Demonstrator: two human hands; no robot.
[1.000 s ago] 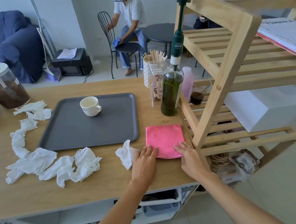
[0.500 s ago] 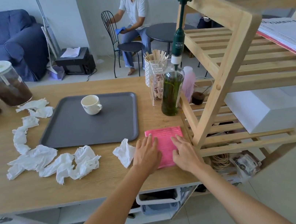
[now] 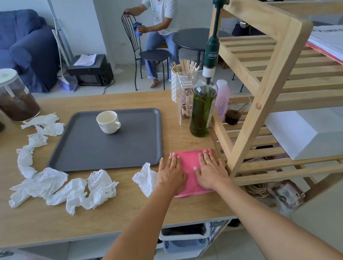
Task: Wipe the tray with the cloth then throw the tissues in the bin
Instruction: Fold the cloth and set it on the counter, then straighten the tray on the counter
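Tray: I see it mid-table, a cup on it.
Tissues: strung along its left and front.
Cloth: right of the front corner, beside the rack, under my hands.

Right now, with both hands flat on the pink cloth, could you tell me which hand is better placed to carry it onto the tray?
Probably the left hand: it lies on the pink cloth's tray-side edge, while the right hand sits beside the wooden rack.
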